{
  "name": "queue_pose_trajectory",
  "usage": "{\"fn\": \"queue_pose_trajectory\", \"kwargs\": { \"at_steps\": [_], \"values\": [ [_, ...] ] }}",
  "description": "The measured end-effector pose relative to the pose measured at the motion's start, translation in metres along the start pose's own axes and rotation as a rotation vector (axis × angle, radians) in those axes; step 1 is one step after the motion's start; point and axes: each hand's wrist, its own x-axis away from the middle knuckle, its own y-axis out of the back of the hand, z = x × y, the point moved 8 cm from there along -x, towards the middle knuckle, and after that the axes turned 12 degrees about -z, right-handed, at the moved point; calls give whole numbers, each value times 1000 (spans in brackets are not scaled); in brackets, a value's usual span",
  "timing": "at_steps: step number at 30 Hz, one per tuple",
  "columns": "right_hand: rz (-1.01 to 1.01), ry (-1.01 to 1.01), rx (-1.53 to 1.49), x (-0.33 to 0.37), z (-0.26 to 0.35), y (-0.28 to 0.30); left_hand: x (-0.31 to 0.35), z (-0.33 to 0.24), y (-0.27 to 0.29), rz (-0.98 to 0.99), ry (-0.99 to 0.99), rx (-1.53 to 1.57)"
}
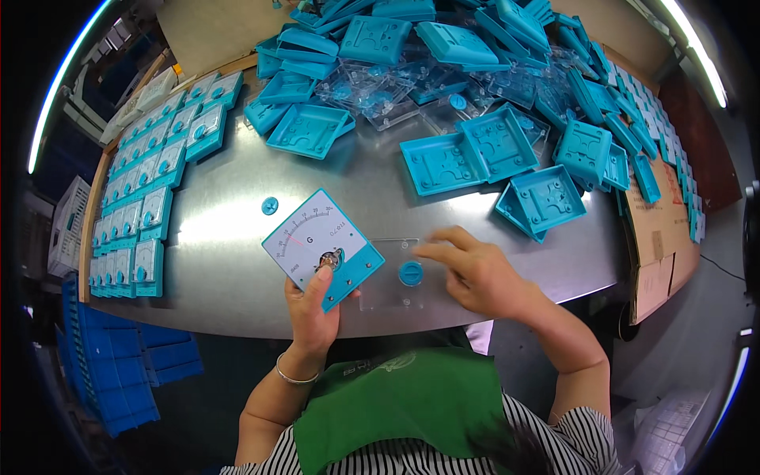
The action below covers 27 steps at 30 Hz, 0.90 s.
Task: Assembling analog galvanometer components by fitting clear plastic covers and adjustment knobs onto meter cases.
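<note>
My left hand (315, 313) grips a panel meter (317, 247), tilted at a slant above the table. Its white dial carries a scale and a thin red pointer; turquoise housing and a copper-coloured coil show below. The thumb lies over the lower part of the face, near the coil. Flat on the metal table beside it is a clear plastic cover (388, 299) with a round blue knob (410, 274). My right hand (483, 273) hovers over the cover's right side, thumb and fingers apart, its fingertips blurred and nothing visible in them. A loose blue knob (270, 206) lies left of the meter.
Rows of assembled meters (142, 198) fill the table's left side. A large heap of turquoise housings (376, 39) and clear covers (372, 91) covers the back. Open housings (467, 154) lie nearer on the right, beside cardboard (653, 229). Blue bins (111, 356) stand below left.
</note>
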Motion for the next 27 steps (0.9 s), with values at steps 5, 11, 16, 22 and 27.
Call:
{"fn": "queue_pose_trajectory", "kwargs": {
  "at_steps": [5,11,16,22,27],
  "values": [
    [55,316,111,-1,19,-26,0,-1,-2,-24,0,8],
    [170,25,145,15,9,-32,-7,-14,17,-75,-55,-1],
    [191,105,98,-1,10,-41,-6,-7,17,-75,-19,4],
    [120,28,197,-2,15,-42,-6,-5,18,-65,-11,31],
    [148,-13,234,0,14,-46,-6,-6,21,-57,-3,48]
  ]
}}
